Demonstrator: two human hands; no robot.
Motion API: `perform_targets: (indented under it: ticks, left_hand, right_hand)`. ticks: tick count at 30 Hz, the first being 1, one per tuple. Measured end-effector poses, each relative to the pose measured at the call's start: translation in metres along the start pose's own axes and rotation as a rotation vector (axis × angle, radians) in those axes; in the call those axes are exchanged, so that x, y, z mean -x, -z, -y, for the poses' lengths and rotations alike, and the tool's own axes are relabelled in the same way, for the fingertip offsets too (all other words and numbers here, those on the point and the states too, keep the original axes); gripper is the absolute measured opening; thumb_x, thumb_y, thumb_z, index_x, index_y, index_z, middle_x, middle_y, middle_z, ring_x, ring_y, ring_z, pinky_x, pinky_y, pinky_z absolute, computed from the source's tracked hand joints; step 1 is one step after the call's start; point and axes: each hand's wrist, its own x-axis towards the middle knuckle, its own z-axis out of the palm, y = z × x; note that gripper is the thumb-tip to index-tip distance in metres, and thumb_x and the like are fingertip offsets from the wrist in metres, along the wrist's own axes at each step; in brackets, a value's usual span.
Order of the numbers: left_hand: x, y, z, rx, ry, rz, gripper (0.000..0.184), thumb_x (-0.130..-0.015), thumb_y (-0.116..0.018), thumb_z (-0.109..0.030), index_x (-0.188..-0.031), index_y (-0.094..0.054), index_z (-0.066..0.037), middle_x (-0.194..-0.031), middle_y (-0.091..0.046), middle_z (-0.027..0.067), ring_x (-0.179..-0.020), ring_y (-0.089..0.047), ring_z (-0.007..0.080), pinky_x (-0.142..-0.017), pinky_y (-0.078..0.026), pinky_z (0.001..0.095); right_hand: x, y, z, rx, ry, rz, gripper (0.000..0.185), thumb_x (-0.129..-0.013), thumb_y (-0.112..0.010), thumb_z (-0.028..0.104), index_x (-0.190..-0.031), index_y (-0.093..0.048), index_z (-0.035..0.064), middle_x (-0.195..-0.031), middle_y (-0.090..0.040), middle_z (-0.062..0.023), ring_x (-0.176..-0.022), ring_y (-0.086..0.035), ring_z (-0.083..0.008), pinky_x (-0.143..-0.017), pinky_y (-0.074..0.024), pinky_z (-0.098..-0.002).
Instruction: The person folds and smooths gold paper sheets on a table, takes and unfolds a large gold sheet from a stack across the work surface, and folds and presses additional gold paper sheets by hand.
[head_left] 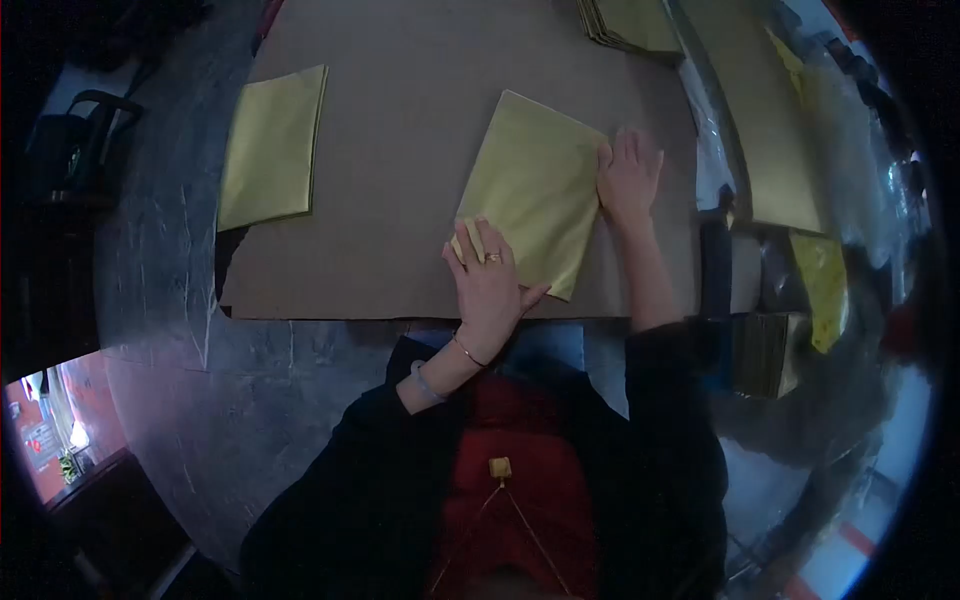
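Observation:
A yellow sheet or envelope lies at a slant on the brown tabletop, in front of me. My left hand rests on its lower left corner with the fingers spread and the thumb out to the right; a ring and bracelets show on it. Against the sheet's upper right edge lies my right hand, slightly blurred, palm down with fingers stretched out. Neither hand grips anything.
A small stack of yellow sheets sits at the table's left edge. More yellow stacks are at the back right and along the right side. Below those stands a bundle of brown card beside clear plastic.

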Motion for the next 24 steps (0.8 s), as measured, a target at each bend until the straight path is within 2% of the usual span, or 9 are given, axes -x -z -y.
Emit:
perform_targets:
  ticks: [2,4,6,8,9,11,12,20,24]
  left_hand:
    - [0.001,-0.006,0.0,0.024,0.007,-0.016,0.097,-0.07,-0.064,-0.061,-0.127,-0.04,0.013,-0.137,-0.033,0.0266,-0.129,-0.026,0.0478,-0.101,-0.026,0.0594]
    - [0.0,-0.008,0.0,0.029,0.012,-0.044,0.095,-0.07,-0.064,-0.061,-0.128,-0.041,0.011,-0.139,-0.031,0.0254,-0.131,-0.025,0.0468,-0.102,-0.025,0.0592]
    - [0.003,-0.008,0.0,0.031,0.01,-0.041,0.095,-0.07,-0.064,-0.06,-0.13,-0.04,0.009,-0.143,-0.027,0.025,-0.132,-0.025,0.0452,-0.103,-0.024,0.0588]
    - [0.006,-0.017,0.003,0.046,-0.009,-0.109,0.095,-0.07,-0.064,-0.059,-0.131,-0.039,0.009,-0.143,-0.027,0.0251,-0.133,-0.024,0.045,-0.103,-0.024,0.0589]
    - [0.005,-0.017,0.004,0.058,-0.023,-0.182,0.096,-0.07,-0.065,-0.059,-0.132,-0.038,0.01,-0.143,-0.027,0.0252,-0.133,-0.024,0.0448,-0.103,-0.024,0.059]
    - [0.006,-0.015,0.002,0.121,0.003,-0.118,0.097,-0.069,-0.066,-0.057,-0.133,-0.036,0.01,-0.143,-0.027,0.0256,-0.134,-0.023,0.0445,-0.104,-0.023,0.0591]
    - [0.006,-0.014,0.001,0.107,0.009,-0.098,0.097,-0.069,-0.066,-0.057,-0.133,-0.036,0.01,-0.143,-0.027,0.0256,-0.134,-0.023,0.0441,-0.104,-0.023,0.0592]
    - [0.004,-0.007,0.001,0.046,0.01,-0.022,0.099,-0.07,-0.063,-0.06,-0.133,-0.035,0.01,-0.144,-0.025,0.0263,-0.134,-0.022,0.0431,-0.105,-0.023,0.0581]
    - [0.005,-0.006,0.001,0.031,0.013,-0.042,0.098,-0.071,-0.063,-0.06,-0.133,-0.035,0.01,-0.144,-0.025,0.0254,-0.134,-0.022,0.0424,-0.105,-0.022,0.0573]
  right_hand:
    - [0.015,0.003,0.002,-0.026,0.007,-0.088,0.053,-0.099,-0.027,0.037,-0.139,-0.034,0.0041,-0.147,-0.032,-0.011,-0.138,-0.026,-0.0235,-0.112,-0.0131,-0.0503]
    - [0.036,0.031,0.02,-0.268,0.248,-0.228,0.049,-0.098,-0.032,0.032,-0.14,-0.033,0.0059,-0.148,-0.03,-0.0105,-0.138,-0.025,-0.0243,-0.111,-0.0161,-0.049]
    - [0.067,0.067,0.038,-0.494,0.518,0.048,0.049,-0.098,-0.036,0.03,-0.141,-0.032,0.0072,-0.149,-0.028,-0.0108,-0.139,-0.023,-0.0247,-0.112,-0.0175,-0.0471]
    - [0.095,0.063,0.048,-0.567,0.741,0.218,0.049,-0.097,-0.036,0.031,-0.142,-0.032,0.0102,-0.15,-0.027,-0.0083,-0.139,-0.023,-0.0233,-0.112,-0.0165,-0.0459]
    - [0.096,0.063,0.047,-0.567,0.73,0.221,0.049,-0.097,-0.036,0.031,-0.142,-0.032,0.0102,-0.15,-0.027,-0.0083,-0.139,-0.023,-0.0233,-0.112,-0.0165,-0.0459]
    - [0.097,0.063,0.044,-0.482,0.863,0.319,0.05,-0.097,-0.036,0.033,-0.143,-0.032,0.0121,-0.15,-0.027,-0.005,-0.139,-0.022,-0.0212,-0.113,-0.0156,-0.0447]
    - [0.093,0.059,0.042,-0.404,0.85,0.248,0.05,-0.097,-0.036,0.033,-0.143,-0.032,0.0146,-0.15,-0.027,-0.0024,-0.139,-0.023,-0.0203,-0.113,-0.015,-0.0445]
    - [0.006,0.014,0.008,-0.335,0.563,0.092,0.05,-0.098,-0.034,0.037,-0.143,-0.031,0.0161,-0.15,-0.027,-0.0031,-0.138,-0.025,-0.022,-0.113,-0.0152,-0.0467]
    - [-0.035,-0.006,-0.008,-0.231,0.455,-0.042,0.051,-0.099,-0.027,0.04,-0.144,-0.029,0.016,-0.151,-0.026,-0.0035,-0.139,-0.023,-0.0212,-0.113,-0.0144,-0.0476]
